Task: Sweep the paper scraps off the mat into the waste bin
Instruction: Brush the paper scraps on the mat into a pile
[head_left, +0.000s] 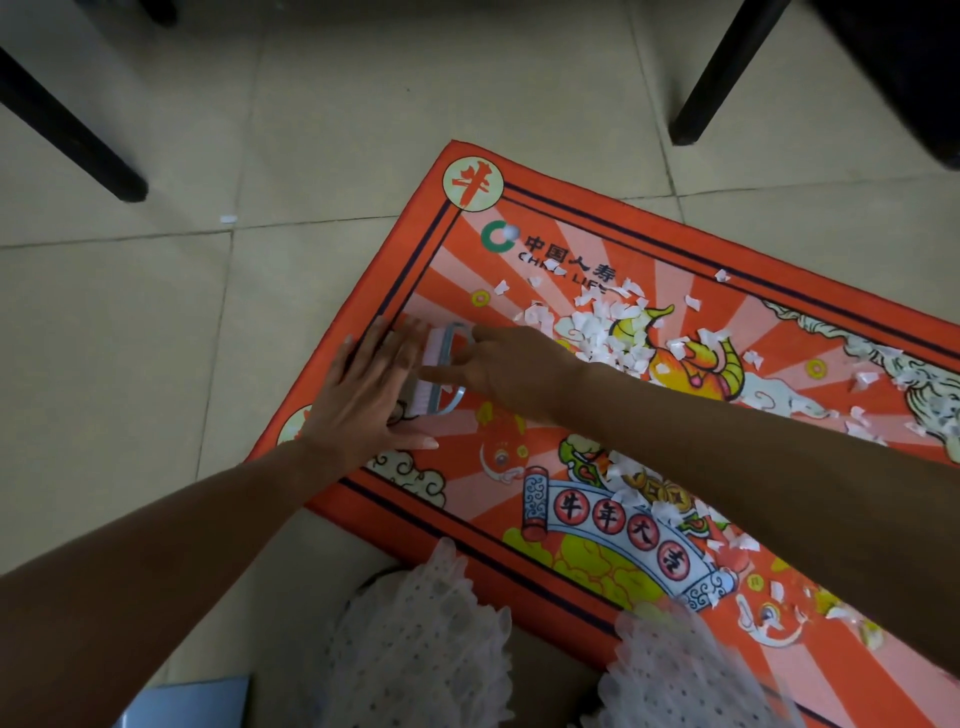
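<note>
Lying askew on a floor (156, 322) of pale beige tiles with thin grout lines, the mat (545, 467) is bright orange-red with a dark border line, printed with sun rays, clouds, cartoon oxen and a scroll of characters. White paper scraps (608, 327) are heaped near its middle, with more strewn toward its right end and lower edge, and one stray scrap (227, 219) sits on the tiles well apart from the mat. Near the mat's left edge a small pink brush (428, 371) lies on it. The left hand (363, 400) rests flat beside the brush with fingers straight, an open grip. The right hand (498, 366) reaches across, its fingers at the brush's clear loop handle; whether they have closed on it I cannot tell. Dark furniture legs (67, 130) stand on the tiles at the top left and top right. White dotted fabric (426, 649) fills the bottom edge.
</note>
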